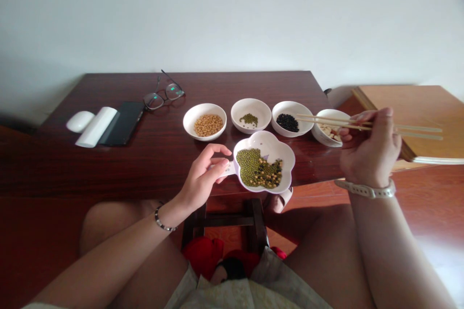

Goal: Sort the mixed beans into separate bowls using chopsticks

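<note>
My left hand (205, 174) is closed on the short handle of a white flower-shaped bowl (286, 154) at the table's front edge. Green mung beans (248, 166) fill its left part, and mixed yellow, black and green beans lie at its lower right. In my right hand (373, 147) is a pair of chopsticks (333, 121), their tips over the bowl of black beans (288, 122). Too small to tell is whether the tips pinch a bean. Partly behind that hand stands a white bowl (321, 140) with pale, sliced-looking pieces.
A bowl of yellow soybeans (208, 125) and a bowl with a few mung beans (250, 119) complete the row. Farther left lie glasses (163, 98), a dark flat device (125, 123), a white cylinder (97, 127) and a white rounded object (80, 121). A wooden box-like piece (416, 106) stands right.
</note>
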Demonstrator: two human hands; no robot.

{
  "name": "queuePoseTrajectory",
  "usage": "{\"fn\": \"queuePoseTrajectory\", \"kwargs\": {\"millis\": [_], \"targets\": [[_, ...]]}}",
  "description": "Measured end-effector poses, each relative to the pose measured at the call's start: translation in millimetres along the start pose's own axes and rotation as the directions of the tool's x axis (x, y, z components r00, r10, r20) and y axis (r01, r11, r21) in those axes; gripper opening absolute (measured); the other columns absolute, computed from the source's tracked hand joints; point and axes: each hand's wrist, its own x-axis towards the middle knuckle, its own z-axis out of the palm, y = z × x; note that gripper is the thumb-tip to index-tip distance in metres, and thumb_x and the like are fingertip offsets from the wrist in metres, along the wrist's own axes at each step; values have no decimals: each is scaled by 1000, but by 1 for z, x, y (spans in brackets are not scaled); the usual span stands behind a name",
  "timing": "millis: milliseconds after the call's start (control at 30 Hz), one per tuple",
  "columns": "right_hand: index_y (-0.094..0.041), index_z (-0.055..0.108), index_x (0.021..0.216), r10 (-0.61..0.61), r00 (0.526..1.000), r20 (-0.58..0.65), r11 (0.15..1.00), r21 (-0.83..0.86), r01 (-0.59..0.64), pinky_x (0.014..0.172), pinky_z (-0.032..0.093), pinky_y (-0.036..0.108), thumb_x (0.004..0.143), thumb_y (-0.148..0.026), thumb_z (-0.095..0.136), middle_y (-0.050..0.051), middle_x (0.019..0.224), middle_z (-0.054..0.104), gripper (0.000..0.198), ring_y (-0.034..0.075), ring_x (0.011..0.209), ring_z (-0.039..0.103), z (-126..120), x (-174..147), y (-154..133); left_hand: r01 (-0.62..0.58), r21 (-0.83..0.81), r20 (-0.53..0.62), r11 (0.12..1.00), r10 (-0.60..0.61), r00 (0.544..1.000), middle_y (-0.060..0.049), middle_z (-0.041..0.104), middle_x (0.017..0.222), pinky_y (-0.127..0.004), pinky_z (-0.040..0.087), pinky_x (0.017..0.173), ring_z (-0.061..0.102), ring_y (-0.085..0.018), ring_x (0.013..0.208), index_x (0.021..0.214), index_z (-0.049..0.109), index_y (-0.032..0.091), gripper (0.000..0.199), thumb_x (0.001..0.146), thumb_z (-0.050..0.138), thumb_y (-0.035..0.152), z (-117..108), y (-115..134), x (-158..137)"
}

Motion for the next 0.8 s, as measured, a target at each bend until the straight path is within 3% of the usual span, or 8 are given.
{"fn": "queuePoseTrajectory", "kwargs": {"millis": [233, 400, 533, 700, 800], "targets": [[-23, 65, 70, 70, 986, 149, 997, -32, -66, 40, 34, 29, 104, -50, 70, 4, 72, 61, 43, 14, 52, 55, 13, -18, -16, -12, -17, 0, 1000, 12, 1000, 6, 52, 69, -25, 33, 57, 45, -11, 60, 117, 65, 21, 18, 107, 68, 35, 0, -1, 0], [-20, 65, 67, 86, 989, 122, 996, -6, -86, 39, 35, 27, 102, -44, 72, 4, 70, 60, 42, 13, 53, 57, 19, -22, -21, -1, -2, -7, 1000, 1, 1000, 6, 52, 69, -26, 34, 58, 46, -11, 61, 117, 65, 21, 19, 107, 69, 36, -1, -2, 0], [-21, 69, 69, 35, 996, 87, 991, -133, -23, 39, 39, 27, 108, -44, 65, 3, 61, 61, 45, 14, 49, 58, 14, -21, -22, 7, -1, -2, 1000, -7, 1000, 6, 53, 70, -26, 33, 58, 46, -11, 61, 117, 66, 21, 20, 106, 69, 37, -1, -2, 0], [-20, 71, 81, 104, 963, 250, 931, -364, -6, 44, 50, 25, 108, -58, 67, 2, 64, 66, 47, 14, 49, 65, 11, -26, -23, 26, 15, -2, 1000, -26, 1000, 6, 53, 71, -25, 32, 58, 46, -11, 62, 116, 66, 20, 19, 105, 69, 36, 0, 0, 0], [-20, 72, 85, 147, 940, 309, 907, -421, -4, 47, 55, 22, 105, -70, 66, 3, 69, 70, 54, 14, 53, 69, 14, -31, -22, 48, 30, -3, 998, -48, 999, 6, 53, 71, -25, 32, 58, 46, -11, 62, 115, 66, 20, 19, 105, 69, 35, 0, 2, 0]]}}
